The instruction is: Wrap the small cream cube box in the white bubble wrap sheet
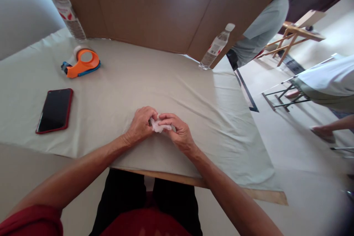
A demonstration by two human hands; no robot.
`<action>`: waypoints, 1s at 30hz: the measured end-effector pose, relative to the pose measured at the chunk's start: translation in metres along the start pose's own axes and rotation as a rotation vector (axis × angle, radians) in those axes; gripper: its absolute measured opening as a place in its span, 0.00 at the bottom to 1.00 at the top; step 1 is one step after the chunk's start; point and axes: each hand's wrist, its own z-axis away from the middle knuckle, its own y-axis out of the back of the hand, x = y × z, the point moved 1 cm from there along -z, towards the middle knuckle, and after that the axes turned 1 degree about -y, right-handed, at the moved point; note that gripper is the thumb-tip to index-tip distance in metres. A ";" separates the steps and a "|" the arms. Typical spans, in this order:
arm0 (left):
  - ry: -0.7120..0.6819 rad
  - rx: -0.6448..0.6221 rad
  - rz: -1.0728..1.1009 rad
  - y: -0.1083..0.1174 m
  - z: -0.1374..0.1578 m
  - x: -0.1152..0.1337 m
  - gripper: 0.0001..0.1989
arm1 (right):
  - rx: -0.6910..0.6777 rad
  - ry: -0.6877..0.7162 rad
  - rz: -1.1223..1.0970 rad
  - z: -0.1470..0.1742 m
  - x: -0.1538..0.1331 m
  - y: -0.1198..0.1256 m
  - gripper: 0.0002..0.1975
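Observation:
Close to the table's front edge, both hands hold a small, crumpled, whitish piece (160,127) that looks like tissue or thin plastic; its exact kind I cannot make out. My left hand (140,124) has its fingers curled around the left end, with the fingertips partly hidden. At the other end, my right hand (180,132) pinches it between thumb and fingers. The piece hangs just over the cloth or touches it; which of these does not show.
A pale cloth covers the table (132,73). To the left lie a phone (54,110) and an orange tape dispenser (84,62). Two water bottles, one left (68,13) and one right (217,47), stand by a brown cardboard panel (155,7). Other people sit at the right.

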 end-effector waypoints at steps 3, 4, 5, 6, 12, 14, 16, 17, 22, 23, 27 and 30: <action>-0.032 -0.117 0.108 0.011 -0.005 0.000 0.13 | -0.033 0.074 0.005 0.007 0.004 0.001 0.09; -0.047 -0.179 0.149 0.017 -0.007 0.001 0.12 | -0.044 0.095 0.011 0.008 0.004 0.002 0.09; -0.069 -0.259 0.188 0.023 -0.008 0.001 0.10 | -0.056 0.109 0.022 0.009 0.005 0.003 0.09; -0.104 -0.331 0.210 0.029 -0.009 0.002 0.07 | -0.070 0.119 0.036 0.011 0.005 0.004 0.09; -0.103 -0.438 0.146 0.039 -0.001 -0.002 0.20 | -0.152 0.285 0.179 0.015 0.015 0.006 0.15; -0.045 -0.395 0.135 0.033 0.001 -0.003 0.17 | -0.120 0.334 0.217 0.012 0.018 0.005 0.15; 0.034 -0.334 0.167 0.029 -0.001 -0.003 0.17 | -0.093 0.310 0.195 0.003 0.017 0.005 0.16; 0.084 -0.301 0.193 0.028 -0.002 -0.002 0.16 | -0.099 0.258 0.159 -0.004 0.015 0.005 0.14; 0.378 -0.226 0.201 0.035 -0.013 0.004 0.14 | -0.230 -0.201 -0.135 -0.041 0.012 0.008 0.08; 0.404 -0.246 0.168 0.037 -0.015 0.004 0.17 | -0.238 -0.261 -0.188 -0.047 0.013 0.006 0.09; 0.403 -0.288 0.045 0.046 -0.018 -0.004 0.23 | -0.214 -0.402 -0.325 -0.062 0.024 -0.003 0.13; 0.458 -0.232 0.237 0.047 -0.019 -0.010 0.31 | -0.198 -0.457 -0.376 -0.066 0.030 -0.009 0.15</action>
